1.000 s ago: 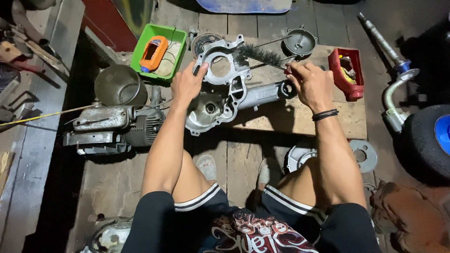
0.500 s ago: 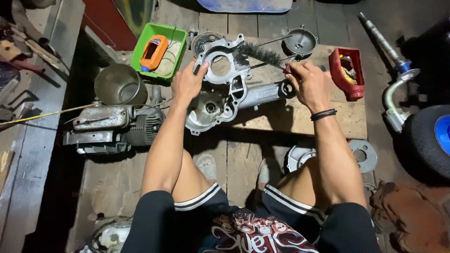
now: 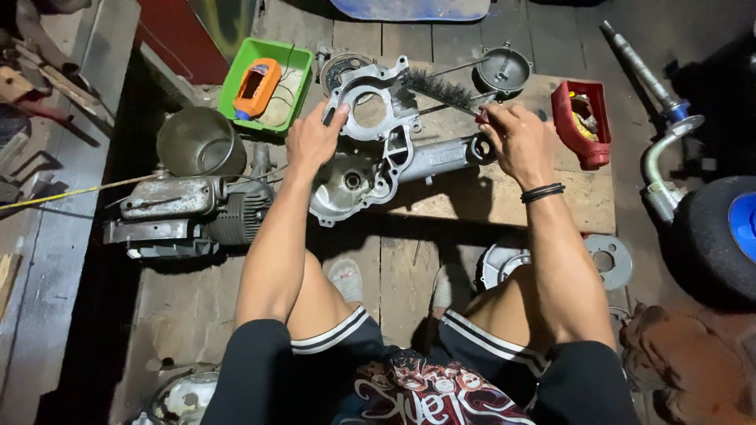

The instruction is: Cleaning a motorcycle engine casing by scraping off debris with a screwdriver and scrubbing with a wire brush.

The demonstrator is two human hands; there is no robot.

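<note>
An aluminium engine crankcase half (image 3: 378,149) is laid flat on a wooden board (image 3: 504,197), at twelve o'clock from the seated person's knees, so that its open face is exposed from above. It is steadied by the left hand (image 3: 313,142), which is spread fairly wide and pressed on the casing's rim at nine o'clock, apparently to stop it sliding. A round wire bottle brush (image 3: 441,88) is gripped by its twisted handle in the right hand (image 3: 520,142), closed around it, with the bristles resting at the casing's one o'clock edge. A green tray (image 3: 236,75) sits at ten o'clock, a red bin (image 3: 583,126) at three o'clock, both within arm's reach.
</note>
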